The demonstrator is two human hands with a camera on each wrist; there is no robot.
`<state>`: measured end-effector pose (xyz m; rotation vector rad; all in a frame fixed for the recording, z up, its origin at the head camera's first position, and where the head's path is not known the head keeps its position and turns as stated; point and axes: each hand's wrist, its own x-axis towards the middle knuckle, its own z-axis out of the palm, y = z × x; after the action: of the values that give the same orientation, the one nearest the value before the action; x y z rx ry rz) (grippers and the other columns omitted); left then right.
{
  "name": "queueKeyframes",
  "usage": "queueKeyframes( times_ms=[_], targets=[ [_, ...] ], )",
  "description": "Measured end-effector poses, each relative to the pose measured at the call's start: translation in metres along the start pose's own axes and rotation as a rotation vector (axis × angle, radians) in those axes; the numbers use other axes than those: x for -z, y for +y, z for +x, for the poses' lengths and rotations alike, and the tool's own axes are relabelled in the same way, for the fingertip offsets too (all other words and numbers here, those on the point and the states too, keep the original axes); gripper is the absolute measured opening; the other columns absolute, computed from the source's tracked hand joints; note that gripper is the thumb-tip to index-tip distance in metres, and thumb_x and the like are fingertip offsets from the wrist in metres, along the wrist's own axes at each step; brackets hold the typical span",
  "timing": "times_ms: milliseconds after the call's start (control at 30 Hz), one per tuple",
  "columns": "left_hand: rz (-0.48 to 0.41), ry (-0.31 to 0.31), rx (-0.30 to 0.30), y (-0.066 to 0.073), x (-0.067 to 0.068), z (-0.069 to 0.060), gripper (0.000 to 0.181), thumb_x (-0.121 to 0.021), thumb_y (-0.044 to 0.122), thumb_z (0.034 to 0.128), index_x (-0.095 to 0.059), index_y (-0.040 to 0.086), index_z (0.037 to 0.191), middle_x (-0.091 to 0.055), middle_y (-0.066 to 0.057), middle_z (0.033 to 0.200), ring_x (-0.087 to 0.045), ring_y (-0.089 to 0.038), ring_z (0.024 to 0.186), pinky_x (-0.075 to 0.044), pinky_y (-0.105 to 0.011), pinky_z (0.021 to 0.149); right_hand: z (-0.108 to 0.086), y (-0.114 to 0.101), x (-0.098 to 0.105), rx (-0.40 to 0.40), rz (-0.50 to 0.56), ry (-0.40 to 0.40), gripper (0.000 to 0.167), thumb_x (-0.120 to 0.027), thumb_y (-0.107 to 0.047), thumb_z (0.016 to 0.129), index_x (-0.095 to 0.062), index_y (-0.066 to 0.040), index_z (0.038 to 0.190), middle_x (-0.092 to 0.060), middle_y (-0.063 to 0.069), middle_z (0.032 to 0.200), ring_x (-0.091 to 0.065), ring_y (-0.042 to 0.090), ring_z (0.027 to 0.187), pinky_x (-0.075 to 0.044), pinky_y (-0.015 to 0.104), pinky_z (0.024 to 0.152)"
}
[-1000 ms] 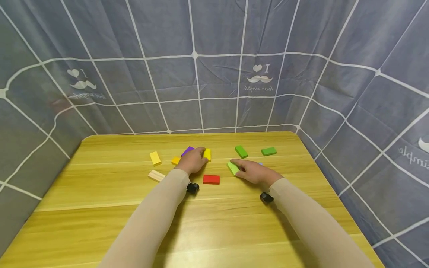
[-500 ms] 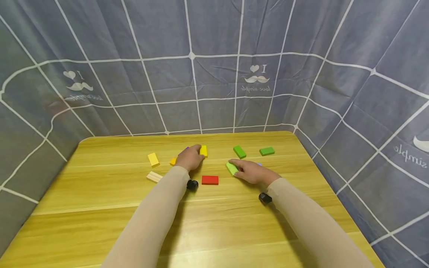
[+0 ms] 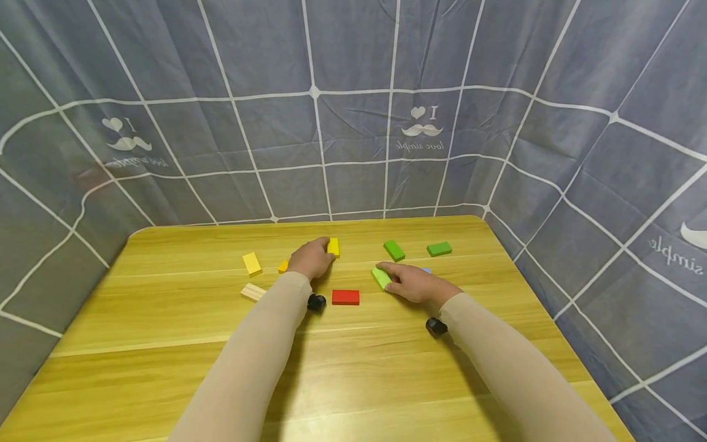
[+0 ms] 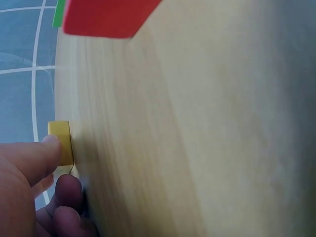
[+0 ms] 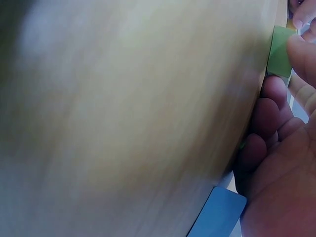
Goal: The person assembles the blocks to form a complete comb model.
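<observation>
My left hand pinches a bright yellow block between thumb and finger near the table's back. The left wrist view shows the thumb on the face of this yellow block. An orange-yellow block peeks out left of that hand, and a purple block is almost wholly hidden behind it. Further right, my right hand pinches a light green block lying tilted on the table. In the right wrist view, the thumb presses the green block. Between the hands lies a red block.
Two darker green blocks, one slanted and one lying crosswise, are at the back right. A blue block is partly behind the right hand. A pale yellow block and a plain wood block lie left. Grey curtains surround the wooden table.
The left hand has shifted slightly left with the yellow block, and it now covers nearly all of the purple block. The right hand stays at the light green block. The head view has turned slightly.
</observation>
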<state>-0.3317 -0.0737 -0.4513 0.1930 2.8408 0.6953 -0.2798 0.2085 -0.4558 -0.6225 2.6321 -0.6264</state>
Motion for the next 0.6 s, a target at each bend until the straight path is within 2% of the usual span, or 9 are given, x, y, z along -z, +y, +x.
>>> queueKeyframes(
  times_ms=[100, 233, 333, 467, 533, 600],
  targets=[
    [0.004, -0.004, -0.001, -0.001, 0.001, -0.002, 0.063, -0.058, 0.035, 0.1076, -0.038, 0.016, 0.164, -0.049, -0.014, 0.163, -0.046, -0.04, 0.15, -0.038, -0.058, 0.123, 0.0, 0.0, -0.001, 0.008, -0.005, 0.001, 0.061, -0.058, -0.025, 0.109, -0.035, -0.019, 0.165, -0.048, 0.0, 0.084, -0.043, 0.015, 0.073, -0.037, 0.034, 0.074],
    [0.025, 0.018, -0.019, -0.008, 0.004, -0.002, 0.058, -0.057, 0.035, 0.1071, -0.046, 0.013, 0.159, -0.055, -0.013, 0.158, -0.052, -0.038, 0.145, -0.043, -0.056, 0.118, 0.001, 0.0, -0.002, 0.007, -0.01, -0.003, 0.061, -0.057, -0.025, 0.109, -0.035, -0.019, 0.166, -0.049, 0.001, 0.085, -0.044, 0.016, 0.075, -0.038, 0.035, 0.075],
    [0.032, 0.061, -0.042, -0.017, 0.009, -0.002, 0.051, -0.056, 0.035, 0.1071, -0.055, 0.012, 0.153, -0.062, -0.012, 0.151, -0.059, -0.037, 0.138, -0.049, -0.055, 0.113, 0.001, -0.001, -0.001, 0.003, -0.009, -0.007, 0.061, -0.056, -0.026, 0.109, -0.034, -0.019, 0.166, -0.05, 0.001, 0.087, -0.046, 0.017, 0.077, -0.038, 0.036, 0.077],
    [0.031, 0.126, -0.066, -0.03, 0.018, -0.004, 0.047, -0.061, 0.032, 0.1055, -0.06, 0.011, 0.147, -0.065, -0.016, 0.145, -0.061, -0.041, 0.133, -0.049, -0.056, 0.113, 0.0, -0.002, 0.001, -0.001, -0.01, -0.012, 0.061, -0.056, -0.026, 0.11, -0.033, -0.018, 0.166, -0.052, 0.002, 0.091, -0.049, 0.018, 0.082, -0.039, 0.038, 0.08],
    [0.029, 0.136, -0.07, -0.037, 0.022, -0.006, 0.048, -0.064, 0.031, 0.1037, -0.06, 0.01, 0.147, -0.062, -0.019, 0.145, -0.059, -0.043, 0.133, -0.048, -0.056, 0.114, 0.0, -0.001, 0.001, -0.005, -0.009, -0.016, 0.061, -0.056, -0.026, 0.11, -0.033, -0.018, 0.166, -0.054, 0.002, 0.093, -0.05, 0.019, 0.086, -0.04, 0.038, 0.082],
    [0.026, 0.12, -0.074, -0.044, 0.024, -0.008, 0.052, -0.067, 0.029, 0.1023, -0.057, 0.01, 0.15, -0.059, -0.02, 0.147, -0.057, -0.044, 0.133, -0.047, -0.056, 0.115, -0.001, -0.002, 0.001, -0.014, -0.003, -0.02, 0.062, -0.056, -0.026, 0.11, -0.032, -0.019, 0.167, -0.055, 0.003, 0.095, -0.052, 0.02, 0.088, -0.041, 0.04, 0.084]
  ],
)
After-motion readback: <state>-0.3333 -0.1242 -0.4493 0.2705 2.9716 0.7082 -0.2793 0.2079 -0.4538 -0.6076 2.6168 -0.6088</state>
